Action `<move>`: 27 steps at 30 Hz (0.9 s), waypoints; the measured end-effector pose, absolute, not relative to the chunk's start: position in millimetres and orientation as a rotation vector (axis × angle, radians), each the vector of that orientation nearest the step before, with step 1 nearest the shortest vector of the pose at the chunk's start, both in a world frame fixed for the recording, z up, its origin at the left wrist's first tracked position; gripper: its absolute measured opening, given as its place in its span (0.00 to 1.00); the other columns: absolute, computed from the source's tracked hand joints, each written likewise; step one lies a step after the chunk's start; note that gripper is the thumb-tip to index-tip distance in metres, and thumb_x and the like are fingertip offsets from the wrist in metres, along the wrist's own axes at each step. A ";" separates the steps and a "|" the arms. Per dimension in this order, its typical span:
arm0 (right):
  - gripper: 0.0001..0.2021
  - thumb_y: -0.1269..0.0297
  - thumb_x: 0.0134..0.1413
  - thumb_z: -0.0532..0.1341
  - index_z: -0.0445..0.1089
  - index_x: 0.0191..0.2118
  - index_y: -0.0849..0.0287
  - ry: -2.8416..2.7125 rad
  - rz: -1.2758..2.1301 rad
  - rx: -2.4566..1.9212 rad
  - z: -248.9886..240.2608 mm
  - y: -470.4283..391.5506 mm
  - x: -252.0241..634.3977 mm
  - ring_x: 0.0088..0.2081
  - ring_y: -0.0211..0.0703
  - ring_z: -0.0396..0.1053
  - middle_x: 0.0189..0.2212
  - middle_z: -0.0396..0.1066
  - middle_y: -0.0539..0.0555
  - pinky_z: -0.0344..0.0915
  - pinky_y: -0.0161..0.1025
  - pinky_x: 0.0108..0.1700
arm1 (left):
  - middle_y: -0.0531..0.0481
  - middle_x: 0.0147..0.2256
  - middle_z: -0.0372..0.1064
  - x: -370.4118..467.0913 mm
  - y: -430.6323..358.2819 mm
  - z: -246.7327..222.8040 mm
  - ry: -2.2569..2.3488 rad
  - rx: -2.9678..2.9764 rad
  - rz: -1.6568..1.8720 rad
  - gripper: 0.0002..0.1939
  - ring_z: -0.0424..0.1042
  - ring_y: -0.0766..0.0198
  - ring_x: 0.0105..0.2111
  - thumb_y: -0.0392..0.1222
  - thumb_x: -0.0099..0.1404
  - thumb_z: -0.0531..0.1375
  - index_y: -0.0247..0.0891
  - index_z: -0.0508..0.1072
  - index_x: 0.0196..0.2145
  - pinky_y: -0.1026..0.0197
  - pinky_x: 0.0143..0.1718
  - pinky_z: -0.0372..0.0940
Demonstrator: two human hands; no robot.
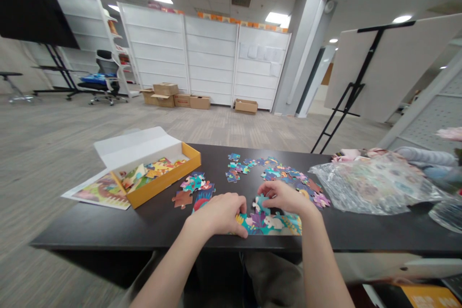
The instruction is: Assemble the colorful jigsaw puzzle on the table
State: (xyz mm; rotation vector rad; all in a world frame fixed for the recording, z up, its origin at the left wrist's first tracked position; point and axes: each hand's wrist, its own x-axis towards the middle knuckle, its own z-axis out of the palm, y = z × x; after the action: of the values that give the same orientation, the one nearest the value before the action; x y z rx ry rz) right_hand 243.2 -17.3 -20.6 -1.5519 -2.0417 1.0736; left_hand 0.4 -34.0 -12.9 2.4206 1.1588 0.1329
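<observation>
A partly joined jigsaw puzzle [274, 224], with a white animal and leaves on teal, lies along the table's near edge. My left hand [218, 212] rests on its left part, thumb and fingers apart and bent, hiding some of the picture. Between the thumb and fingers of my right hand [283, 197] is a teal puzzle piece [260, 203], just above the joined strip. Whether that piece touches the strip, I cannot tell. Loose puzzle pieces [238, 167] lie beyond my hands, more to the right. Another group of pieces [195, 183] sits left of my left hand.
A yellow box [162, 185] with its white lid raised holds more pieces at the left, over a printed picture sheet [97, 191]. Clear plastic packaging [378, 185] covers the right side of the dark table [144, 231]. Cardboard boxes [166, 95] stand by the far shelves.
</observation>
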 end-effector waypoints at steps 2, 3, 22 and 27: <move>0.14 0.70 0.43 0.65 0.74 0.40 0.60 -2.058 1.043 -1.545 -20.8 -16.8 243.8 0.34 0.40 0.70 0.32 0.74 0.51 0.67 0.36 0.38 | 0.52 0.38 0.75 0.1 -34.0 -13.0 1.160 2.422 0.134 0.23 0.74 0.56 0.37 0.58 0.46 0.71 0.44 0.74 0.37 0.61 0.32 0.61; 0.14 0.70 0.43 0.65 0.74 0.40 0.60 -2.060 1.037 -1.539 -20.7 -16.7 244.2 0.35 0.40 0.70 0.33 0.74 0.52 0.67 0.36 0.39 | 0.52 0.38 0.75 -0.1 -33.9 -12.9 1.162 2.423 0.135 0.24 0.74 0.56 0.37 0.58 0.46 0.71 0.45 0.74 0.37 0.61 0.32 0.61; 0.13 0.67 0.38 0.69 0.74 0.35 0.59 -2.098 0.923 -1.642 -22.7 -17.0 243.1 0.30 0.38 0.66 0.28 0.72 0.48 0.63 0.33 0.31 | 0.50 0.40 0.75 -0.1 -35.6 -11.2 1.172 2.433 0.122 0.24 0.75 0.54 0.39 0.56 0.47 0.72 0.45 0.74 0.38 0.60 0.35 0.64; 0.09 0.69 0.39 0.68 0.73 0.31 0.59 -2.104 1.028 -1.660 -22.6 -17.9 238.1 0.25 0.36 0.63 0.21 0.67 0.45 0.57 0.32 0.25 | 0.51 0.39 0.75 0.3 -35.3 -12.2 1.169 2.443 0.127 0.24 0.75 0.54 0.39 0.56 0.46 0.72 0.45 0.74 0.39 0.61 0.34 0.63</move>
State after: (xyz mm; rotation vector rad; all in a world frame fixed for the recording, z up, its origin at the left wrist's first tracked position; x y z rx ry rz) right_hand 238.1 -17.9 -22.6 -1.6599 -2.1043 1.0280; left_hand 0.3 -35.3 -12.2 2.4431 1.1686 0.1272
